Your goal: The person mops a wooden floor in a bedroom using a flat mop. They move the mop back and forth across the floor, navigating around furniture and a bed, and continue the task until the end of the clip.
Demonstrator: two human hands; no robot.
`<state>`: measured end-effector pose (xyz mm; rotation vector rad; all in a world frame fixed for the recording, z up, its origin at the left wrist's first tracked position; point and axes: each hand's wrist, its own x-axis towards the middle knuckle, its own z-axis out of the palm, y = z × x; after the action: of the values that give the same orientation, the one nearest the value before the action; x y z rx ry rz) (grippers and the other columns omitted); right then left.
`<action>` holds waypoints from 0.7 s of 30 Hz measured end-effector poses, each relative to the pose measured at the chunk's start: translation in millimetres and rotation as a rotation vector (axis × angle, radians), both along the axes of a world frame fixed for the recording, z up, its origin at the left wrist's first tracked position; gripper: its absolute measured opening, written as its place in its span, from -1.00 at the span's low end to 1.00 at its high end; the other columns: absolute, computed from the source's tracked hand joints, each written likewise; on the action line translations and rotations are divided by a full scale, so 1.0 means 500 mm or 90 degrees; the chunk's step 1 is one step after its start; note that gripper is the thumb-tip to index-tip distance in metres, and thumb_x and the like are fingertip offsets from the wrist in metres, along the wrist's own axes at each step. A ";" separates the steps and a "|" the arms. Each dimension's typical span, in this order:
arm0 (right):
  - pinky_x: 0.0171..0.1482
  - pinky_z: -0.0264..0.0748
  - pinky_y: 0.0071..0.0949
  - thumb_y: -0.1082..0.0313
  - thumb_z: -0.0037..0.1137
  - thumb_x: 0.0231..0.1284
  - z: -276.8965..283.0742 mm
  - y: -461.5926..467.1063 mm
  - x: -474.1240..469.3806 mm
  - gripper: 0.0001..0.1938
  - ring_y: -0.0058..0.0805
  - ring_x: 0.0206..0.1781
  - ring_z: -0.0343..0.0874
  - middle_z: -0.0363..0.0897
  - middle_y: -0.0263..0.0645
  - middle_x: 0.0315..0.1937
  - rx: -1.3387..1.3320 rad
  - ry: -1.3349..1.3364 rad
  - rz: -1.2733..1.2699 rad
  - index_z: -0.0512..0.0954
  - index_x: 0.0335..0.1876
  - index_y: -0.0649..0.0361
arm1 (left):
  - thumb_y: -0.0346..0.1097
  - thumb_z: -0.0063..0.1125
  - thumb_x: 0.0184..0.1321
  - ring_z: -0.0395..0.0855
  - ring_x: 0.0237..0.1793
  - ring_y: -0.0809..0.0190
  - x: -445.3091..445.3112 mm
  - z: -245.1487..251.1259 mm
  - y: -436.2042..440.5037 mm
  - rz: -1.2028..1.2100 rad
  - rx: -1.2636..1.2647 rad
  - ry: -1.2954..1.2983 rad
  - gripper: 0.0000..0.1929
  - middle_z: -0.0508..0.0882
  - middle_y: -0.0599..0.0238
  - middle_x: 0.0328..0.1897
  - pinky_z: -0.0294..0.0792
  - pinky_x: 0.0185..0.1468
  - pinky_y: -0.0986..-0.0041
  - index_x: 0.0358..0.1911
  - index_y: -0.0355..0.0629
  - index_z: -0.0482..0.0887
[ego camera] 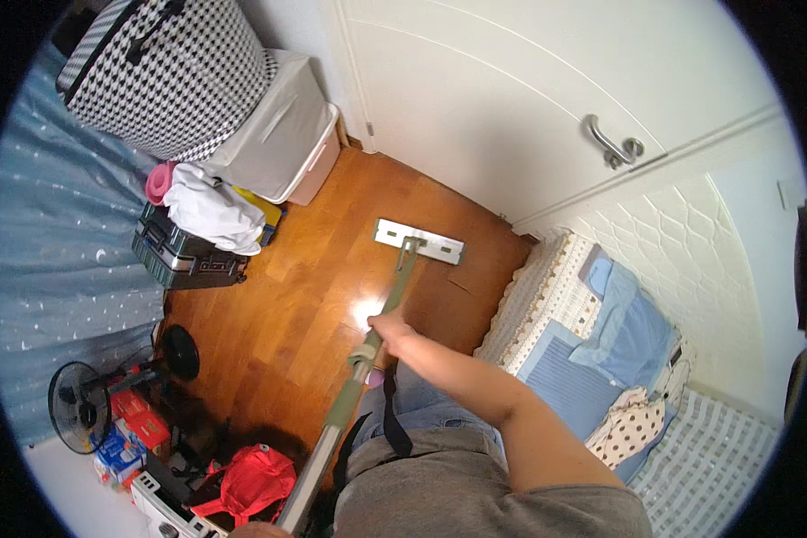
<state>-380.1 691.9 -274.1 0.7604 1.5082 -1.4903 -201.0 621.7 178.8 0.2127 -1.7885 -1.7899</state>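
A flat mop spans the view, its green and silver handle (339, 407) slanting up from the bottom edge. My right hand (391, 331) is wrapped around the green lower section of that handle. At the bottom edge, my left hand (261, 530) is at the handle's upper part, mostly cut off by the frame. The white rectangular mop head (419, 241) lies flat on the wooden floor (289, 289), short of the closed white door (484, 107). Whether a pad sits beneath the head is hidden.
On the left stand a dark suitcase (188, 259) with white cloth (212, 208) on it, storage boxes (276, 128) under a houndstooth bag (175, 81), and a fan (81, 407). A red bag (252, 481) lies lower left. A bed (545, 302) with blue bedding borders the right.
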 end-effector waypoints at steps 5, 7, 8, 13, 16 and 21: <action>-0.51 0.53 -0.16 0.62 0.08 -0.08 0.022 0.170 -0.124 -0.62 -0.23 -0.40 0.52 0.42 -0.07 -0.27 -0.012 -0.028 -0.106 0.31 -0.07 0.42 | -0.34 0.25 0.05 0.40 -0.65 0.18 -0.119 -0.006 0.030 -0.257 0.051 -0.028 -0.78 0.48 0.25 -0.65 0.27 -0.49 0.33 -0.58 -0.20 0.46; -0.53 0.53 -0.19 0.58 0.10 -0.05 0.002 0.246 -0.165 -0.73 -0.28 -0.40 0.53 0.44 -0.11 -0.32 -0.003 -0.053 -0.128 0.36 -0.18 0.37 | -0.35 0.21 0.07 0.39 -0.64 0.18 -0.152 -0.033 0.056 -0.305 0.066 -0.032 -0.79 0.47 0.24 -0.64 0.25 -0.48 0.32 -0.57 -0.24 0.45; -0.51 0.54 -0.21 0.56 0.11 -0.03 0.006 0.280 -0.184 -0.79 -0.31 -0.40 0.53 0.45 -0.12 -0.34 0.015 -0.050 -0.087 0.38 -0.25 0.35 | -0.39 0.15 0.08 0.39 -0.63 0.17 -0.169 -0.038 0.065 -0.341 0.031 -0.046 -0.82 0.46 0.24 -0.64 0.24 -0.47 0.29 -0.57 -0.24 0.45; -0.37 0.56 -0.33 0.50 0.12 0.00 0.040 0.399 -0.229 -0.90 -0.35 -0.43 0.51 0.44 -0.21 -0.46 0.056 -0.038 -0.064 0.41 -0.42 0.28 | -0.45 0.12 0.07 0.41 -0.63 0.16 -0.225 -0.083 0.139 -0.382 0.031 0.006 -0.84 0.46 0.24 -0.65 0.29 -0.46 0.31 -0.60 -0.23 0.45; -0.38 0.55 -0.35 0.52 0.09 0.03 0.014 0.450 -0.246 -0.91 -0.37 -0.43 0.51 0.45 -0.22 -0.45 0.023 -0.029 -0.051 0.41 -0.40 0.27 | -0.49 0.11 0.06 0.45 -0.63 0.16 -0.240 -0.106 0.164 -0.416 0.030 0.007 -0.83 0.48 0.25 -0.65 0.35 -0.45 0.32 -0.62 -0.22 0.44; -0.50 0.51 -0.38 0.53 0.07 0.03 -0.015 0.433 -0.240 -0.91 -0.36 -0.54 0.52 0.48 -0.21 -0.54 -0.009 -0.034 -0.178 0.39 -0.44 0.24 | -0.58 0.09 0.02 0.46 -0.62 0.17 -0.215 -0.176 0.167 -0.453 0.056 -0.018 -0.82 0.48 0.28 -0.65 0.39 -0.43 0.34 -0.63 -0.20 0.43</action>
<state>-500.3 908.1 -281.7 1.0268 1.3931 -1.6679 -308.3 705.0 90.9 -0.4234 -1.9514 -2.3465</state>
